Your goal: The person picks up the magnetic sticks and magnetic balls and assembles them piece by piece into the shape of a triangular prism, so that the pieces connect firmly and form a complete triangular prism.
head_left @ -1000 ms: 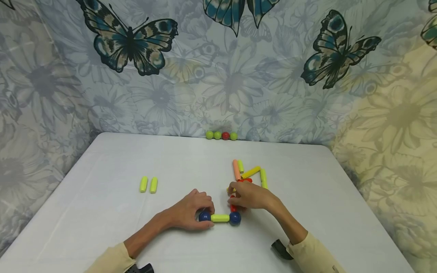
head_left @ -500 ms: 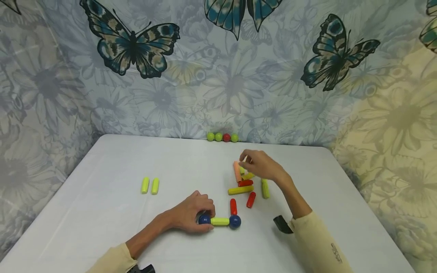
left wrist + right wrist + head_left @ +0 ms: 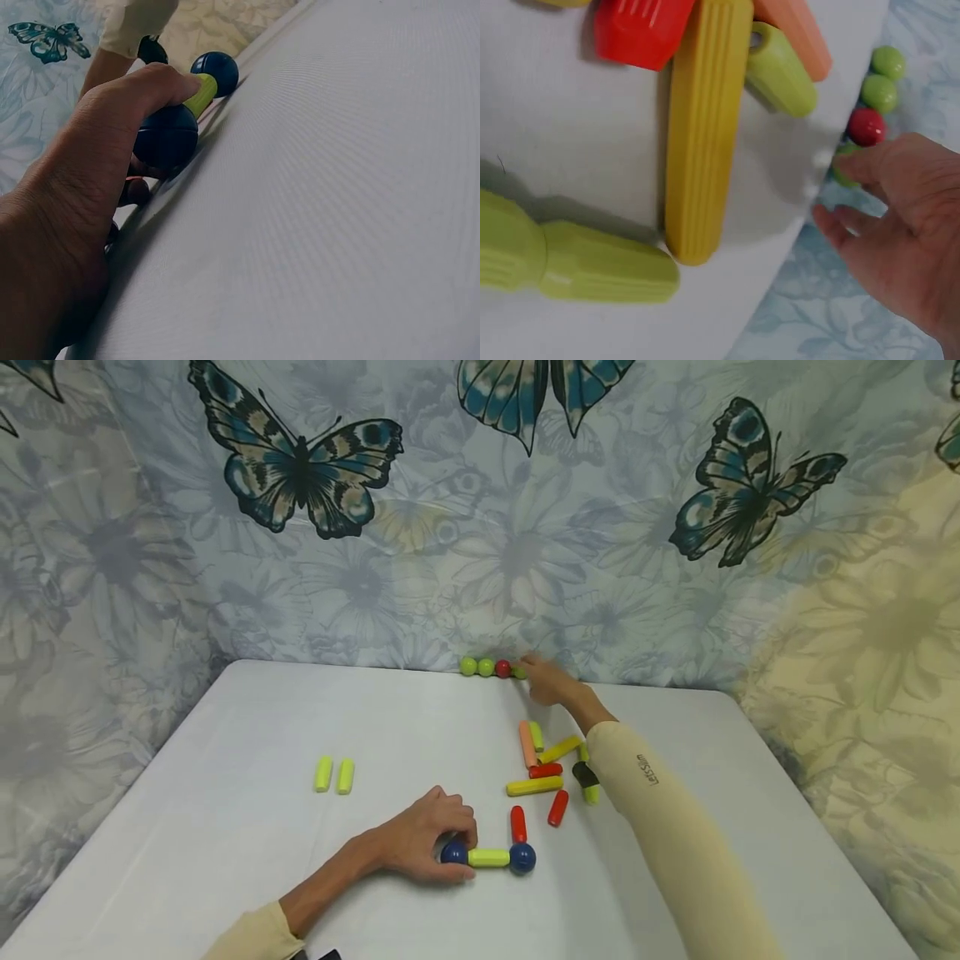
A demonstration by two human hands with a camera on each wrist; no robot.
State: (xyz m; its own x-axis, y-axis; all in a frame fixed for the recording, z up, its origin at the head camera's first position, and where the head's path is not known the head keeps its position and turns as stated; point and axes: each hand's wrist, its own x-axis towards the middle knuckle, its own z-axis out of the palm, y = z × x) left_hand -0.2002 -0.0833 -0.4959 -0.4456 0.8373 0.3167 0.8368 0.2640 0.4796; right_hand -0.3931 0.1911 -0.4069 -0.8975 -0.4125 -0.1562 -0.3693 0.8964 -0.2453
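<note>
My left hand (image 3: pixel 429 833) grips a blue ball (image 3: pixel 169 139) between thumb and curled fingers, low at the table's front middle. From that ball a yellow-green rod (image 3: pixel 489 858) runs right to a second blue ball (image 3: pixel 522 858). A red rod (image 3: pixel 518 823) points away from this second ball. My right hand (image 3: pixel 551 681) reaches to the table's far edge, with its fingers spread in the right wrist view. Its fingertips are right at a green ball (image 3: pixel 844 166), the right end of a row with a red ball (image 3: pixel 503 668) and two more green balls (image 3: pixel 477 667).
Loose rods lie under the right forearm: an orange rod (image 3: pixel 527 743), yellow rods (image 3: pixel 534 787), red rods (image 3: pixel 558 808) and yellow-green ones (image 3: pixel 784 71). Two yellow-green rods (image 3: pixel 333 775) lie at left on the white table (image 3: pixel 225 835). Behind stands a butterfly-patterned cloth (image 3: pixel 517 560).
My right hand has moved from beside the red rod, over the loose rods, to the row of balls at the far edge. The left hand keeps its grip on the blue ball.
</note>
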